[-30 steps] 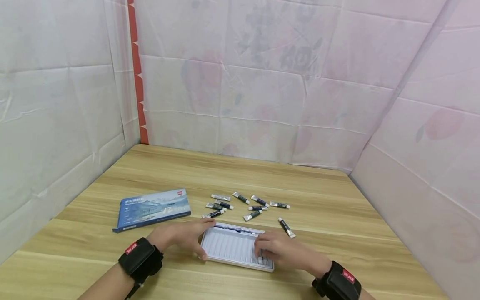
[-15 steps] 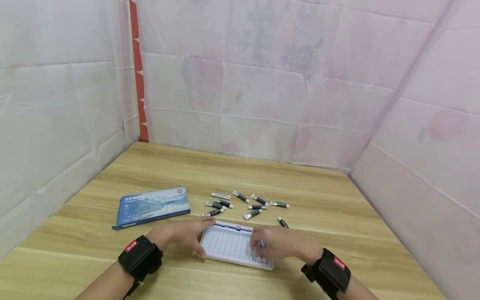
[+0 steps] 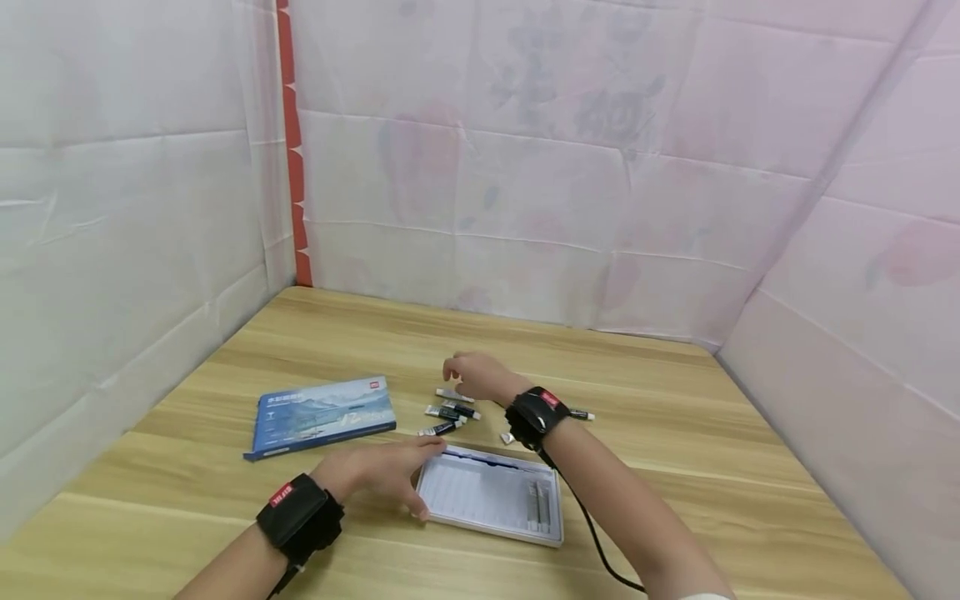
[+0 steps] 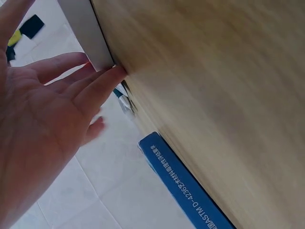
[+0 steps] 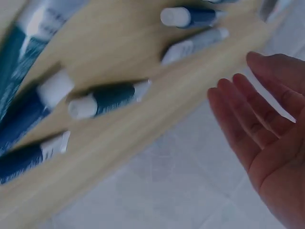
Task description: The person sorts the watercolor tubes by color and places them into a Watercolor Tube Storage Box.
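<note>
My left hand [image 3: 390, 475] grips the left end of a white plastic tray [image 3: 480, 497], thumb at the front corner and fingers at the back. The left wrist view catches the fingers against a corner of that tray [image 4: 88, 36]. Two paint tubes [image 3: 534, 507] lie in its right-hand slots, and a thin dark brush [image 3: 491, 461] runs along its back. Beyond the tray, my right hand [image 3: 483, 377] hovers over loose tubes, closest to a silver paint tube [image 3: 454, 395]. In the right wrist view its fingers [image 5: 238, 124] are loosely extended with nothing in them.
Dark paint tubes [image 3: 461, 410] lie scattered behind the tray, some hidden by the right forearm. A blue paint box [image 3: 322, 417] lies left of them on the wooden table [image 3: 360, 329]. White sheets [image 3: 525, 167] hang round the table's back and sides.
My right hand has left the tray's right slots and reached away and left over the loose tubes, uncovering the two tubes in the tray. The left hand keeps its place on the tray.
</note>
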A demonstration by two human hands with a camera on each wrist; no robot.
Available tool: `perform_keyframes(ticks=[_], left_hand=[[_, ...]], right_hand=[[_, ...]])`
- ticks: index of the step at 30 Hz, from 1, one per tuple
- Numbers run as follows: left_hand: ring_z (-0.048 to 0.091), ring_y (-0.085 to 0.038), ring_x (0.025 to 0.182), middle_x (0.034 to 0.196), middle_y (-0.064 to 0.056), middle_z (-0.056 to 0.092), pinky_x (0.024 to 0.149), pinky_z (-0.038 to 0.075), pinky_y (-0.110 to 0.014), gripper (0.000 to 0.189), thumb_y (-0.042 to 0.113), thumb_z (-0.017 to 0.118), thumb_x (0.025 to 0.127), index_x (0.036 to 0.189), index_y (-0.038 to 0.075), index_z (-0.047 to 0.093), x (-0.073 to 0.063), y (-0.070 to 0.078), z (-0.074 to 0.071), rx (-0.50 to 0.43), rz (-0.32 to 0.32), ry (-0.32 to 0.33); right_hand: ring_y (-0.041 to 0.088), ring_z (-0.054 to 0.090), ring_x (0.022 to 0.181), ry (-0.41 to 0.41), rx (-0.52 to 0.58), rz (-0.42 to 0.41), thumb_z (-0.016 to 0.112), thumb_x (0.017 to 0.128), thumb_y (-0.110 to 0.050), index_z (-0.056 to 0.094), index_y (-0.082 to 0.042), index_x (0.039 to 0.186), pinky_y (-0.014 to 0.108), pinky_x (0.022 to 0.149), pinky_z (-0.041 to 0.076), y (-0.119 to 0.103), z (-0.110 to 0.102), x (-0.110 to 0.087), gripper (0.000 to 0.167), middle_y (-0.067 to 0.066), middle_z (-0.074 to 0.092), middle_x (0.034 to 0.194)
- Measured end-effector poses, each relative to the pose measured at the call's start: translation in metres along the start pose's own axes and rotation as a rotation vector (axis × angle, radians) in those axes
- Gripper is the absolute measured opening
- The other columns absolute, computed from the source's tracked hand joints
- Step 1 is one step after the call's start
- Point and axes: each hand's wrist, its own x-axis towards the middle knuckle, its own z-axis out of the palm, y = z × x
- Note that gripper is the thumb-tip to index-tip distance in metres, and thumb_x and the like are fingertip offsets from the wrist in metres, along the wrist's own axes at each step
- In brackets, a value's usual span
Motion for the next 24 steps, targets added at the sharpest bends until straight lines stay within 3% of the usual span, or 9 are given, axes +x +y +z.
perform_keyframes(ticks=[7,15,24], left_hand=[[0.024,-0.027,0.132,0.148,-0.012,0.023,0.105,0.024,-0.040,0.092,0.033,0.078,0.070,0.143,0.004,0.030,0.005,0.008,0.000,0.008,-0.001,0.003],[0.024,-0.028,0.132,0.147,-0.015,0.023,0.106,0.024,-0.040,0.093,0.032,0.079,0.069,0.142,0.002,0.030,0.007,0.009,0.000,0.011,0.010,-0.007],[0.025,-0.026,0.132,0.147,-0.013,0.024,0.105,0.026,-0.040,0.091,0.034,0.079,0.071,0.142,0.003,0.031,0.005,0.003,-0.002,0.033,-0.005,-0.015]], right_hand=[[0.019,0.056,0.089,-0.129,-0.022,0.117,0.057,0.090,-0.005,0.062,-0.012,0.106,0.029,0.075,0.047,0.005,0.020,0.013,0.018,0.004,0.058,0.097],[0.018,0.056,0.082,-0.070,-0.020,0.060,0.056,0.090,-0.005,0.063,-0.013,0.099,0.029,0.069,0.047,0.010,0.018,0.003,0.015,0.003,0.057,0.090],[0.014,0.055,0.078,0.029,0.044,-0.062,0.061,0.085,-0.002,0.065,-0.012,0.099,0.026,0.066,0.047,0.002,0.001,-0.038,0.017,0.001,0.057,0.088]])
